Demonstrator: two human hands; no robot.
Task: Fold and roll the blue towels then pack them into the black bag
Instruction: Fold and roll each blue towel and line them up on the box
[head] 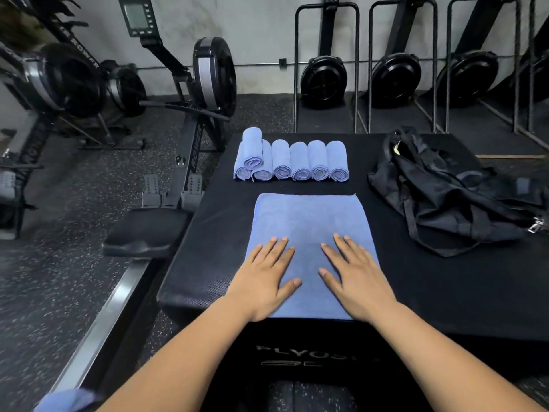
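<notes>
- Head view: a flat blue towel (309, 215) lies spread on the top of a black padded box (202, 248). Its near edge reaches the box's front edge.
- The left hand (264, 278) and right hand (355, 278) both rest palm down on the near half of that towel, fingers straight and spread, gripping nothing. They lie side by side with a strip of towel between the thumbs.
- Beyond the flat towel, apart from it, sits a row of rolled towels (300, 162): six side by side, ends toward the camera, and a seventh on top of the two at the left.
- The black bag (445, 197) lies slumped on the box's right side, well clear of the rolls, with straps trailing toward the front.
- A rowing machine (208, 72) stands left of the box, its seat (145, 230) just beside the box's corner. More rowers (323, 78) stand stored upright along the wall.
- The bag's inside is too dark to make out.
- The lettering on the box front is dim and only partly readable.
- A blue cloth (65, 399) at the bottom-left corner is blurred and cut off by the frame edge.
</notes>
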